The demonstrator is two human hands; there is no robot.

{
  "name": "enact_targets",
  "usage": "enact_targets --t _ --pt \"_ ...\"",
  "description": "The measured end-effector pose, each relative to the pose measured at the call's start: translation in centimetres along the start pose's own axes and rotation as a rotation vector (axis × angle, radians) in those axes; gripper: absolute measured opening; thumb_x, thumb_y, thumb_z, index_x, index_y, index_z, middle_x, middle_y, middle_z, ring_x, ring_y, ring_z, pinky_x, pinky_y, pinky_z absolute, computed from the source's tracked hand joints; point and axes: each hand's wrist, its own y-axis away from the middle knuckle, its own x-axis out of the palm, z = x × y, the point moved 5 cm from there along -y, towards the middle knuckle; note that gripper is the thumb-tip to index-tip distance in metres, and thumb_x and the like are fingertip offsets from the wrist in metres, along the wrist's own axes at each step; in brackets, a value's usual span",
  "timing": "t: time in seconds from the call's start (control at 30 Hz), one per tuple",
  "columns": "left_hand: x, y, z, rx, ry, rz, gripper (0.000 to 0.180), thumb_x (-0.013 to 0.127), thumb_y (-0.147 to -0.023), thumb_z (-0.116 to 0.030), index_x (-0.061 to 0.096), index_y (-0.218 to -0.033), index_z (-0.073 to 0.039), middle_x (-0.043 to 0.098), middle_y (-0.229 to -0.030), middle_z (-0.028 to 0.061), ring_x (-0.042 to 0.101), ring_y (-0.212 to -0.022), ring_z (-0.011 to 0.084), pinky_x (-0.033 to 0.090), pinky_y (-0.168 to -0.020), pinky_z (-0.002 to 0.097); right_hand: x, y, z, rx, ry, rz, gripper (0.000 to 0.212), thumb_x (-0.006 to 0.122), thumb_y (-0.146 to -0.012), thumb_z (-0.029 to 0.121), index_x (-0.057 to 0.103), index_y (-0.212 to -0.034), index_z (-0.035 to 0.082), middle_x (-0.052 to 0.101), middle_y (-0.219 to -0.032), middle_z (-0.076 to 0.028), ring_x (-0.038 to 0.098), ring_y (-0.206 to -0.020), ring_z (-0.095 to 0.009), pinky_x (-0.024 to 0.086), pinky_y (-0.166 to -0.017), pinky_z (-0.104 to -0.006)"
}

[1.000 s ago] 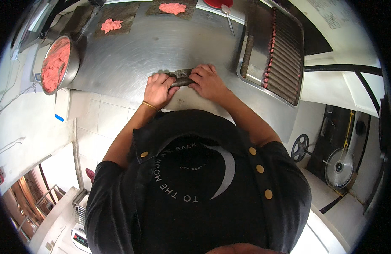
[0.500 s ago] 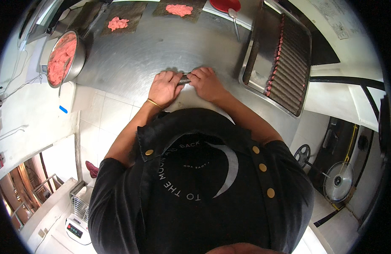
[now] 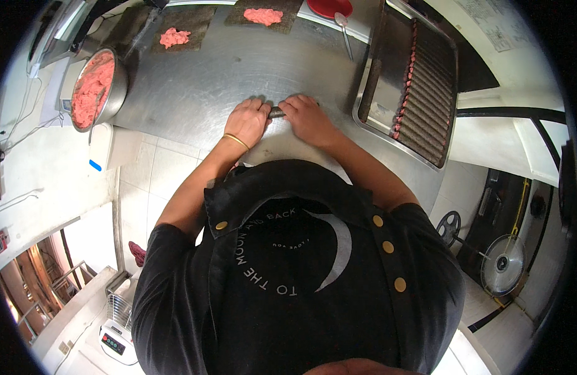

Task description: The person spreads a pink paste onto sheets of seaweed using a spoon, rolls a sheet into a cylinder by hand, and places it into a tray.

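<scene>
At the near edge of the steel table (image 3: 194, 81), both my hands are closed round a thin dark seaweed roll (image 3: 276, 112). My left hand (image 3: 247, 120), with a gold-coloured bangle at its wrist, covers the roll's left part. My right hand (image 3: 306, 119) grips the other end, its fingers curled over it. Only a short dark piece shows between them. Farther off lie two dark seaweed sheets (image 3: 203, 31), each with a lump of pink minced paste (image 3: 263, 16) on it. To the right, a metal tray (image 3: 362, 103) holds a row of several dark rolls (image 3: 429, 94) with pink ends.
A steel bowl (image 3: 119, 89) of pink paste, with a utensil in it, stands at the table's left edge. A spoon (image 3: 346, 37) leans on a red plate (image 3: 329, 7) at the far side. Beyond the table, a fan (image 3: 502, 264) stands at lower right.
My left hand has turned slightly and its fingers have moved forward over the roll. My right hand has shifted only a little. Both still hold the roll in nearly the same place.
</scene>
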Motion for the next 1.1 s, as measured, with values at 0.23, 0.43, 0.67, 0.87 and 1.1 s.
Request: enact_targets --t 0.23,0.43,0.67,0.87,1.1 --pt "-0.1 -0.6 0.0 -0.023 -0.029 0.031 0.031 0.077 -0.089 -0.021 0.074 -0.116 -0.005 0.068 -0.107 0.0144 0.067 -0.107 0.0343 0.056 -0.093 0.0444 -1.7 0.8 0.3 0.034 0.135 -0.077 0.039 0.068 -0.097 0.020 0.065 -0.133 0.005 0.065 -0.127 -0.012 0.058 -0.125 -0.034 0.043 -0.112 -0.0485" --pt "-0.1 -1.8 -0.6 0.001 -0.003 0.099 0.034 0.077 -0.091 -0.023 0.072 -0.120 -0.006 0.068 -0.115 0.0142 0.066 -0.113 0.0346 0.055 -0.097 0.0437 -1.7 0.3 0.5 0.081 0.203 0.055 0.039 0.071 -0.095 0.023 0.065 -0.130 0.006 0.065 -0.127 -0.012 0.058 -0.127 -0.034 0.044 -0.113 -0.0477" --pt "0.9 -1.9 -1.0 0.057 0.021 0.147 0.035 0.077 -0.090 -0.021 0.072 -0.121 -0.007 0.069 -0.118 0.0135 0.065 -0.114 0.0341 0.054 -0.101 0.0430 -1.6 0.2 0.7 0.149 0.200 0.174 0.027 0.059 -0.096 0.017 0.070 -0.115 0.001 0.068 -0.120 -0.019 0.063 -0.121 -0.037 0.050 -0.106 -0.0491" --pt "2.0 1.8 -2.8 0.123 0.048 0.084 0.030 0.075 -0.089 -0.018 0.072 -0.117 -0.008 0.068 -0.113 0.0112 0.064 -0.110 0.0327 0.055 -0.098 0.0426 0.0 4.7 3.0 0.192 0.179 0.112 0.036 0.069 -0.095 0.023 0.067 -0.125 0.005 0.067 -0.122 -0.017 0.062 -0.121 -0.038 0.047 -0.109 -0.0495" --pt "3.3 1.4 -6.8 0.263 0.067 0.199 0.030 0.074 -0.088 -0.018 0.070 -0.117 -0.010 0.067 -0.110 0.0087 0.064 -0.110 0.0316 0.055 -0.096 0.0425 -1.1 12.0 3.3 0.237 0.131 -0.070 0.035 0.070 -0.094 0.024 0.066 -0.123 0.004 0.067 -0.121 -0.016 0.062 -0.119 -0.036 0.048 -0.107 -0.0467"
